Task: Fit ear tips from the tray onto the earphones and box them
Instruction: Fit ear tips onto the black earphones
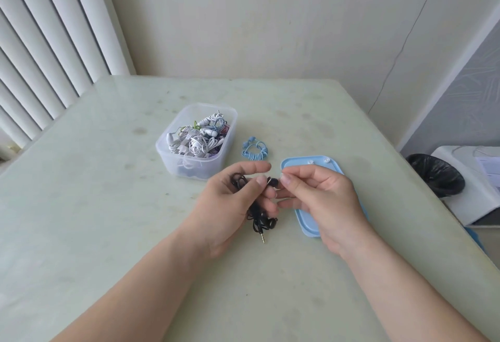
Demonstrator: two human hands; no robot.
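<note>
Black earphones (260, 219), coil clamped in the curled left hand (232, 203), one bud (273, 182) offered to the right hand (324, 200), fingertips (285, 179) pinched at it above the blue tray (297, 164); ear tip not discernible; probably best with bud held steady, tip pressed squarely on.

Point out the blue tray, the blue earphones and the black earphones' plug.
Blue tray (295, 166): head view, bare far-left corner.
Blue earphones (263, 150): head view, wound cable on the right side.
Black earphones' plug (263, 238): head view, metal tip.
</note>
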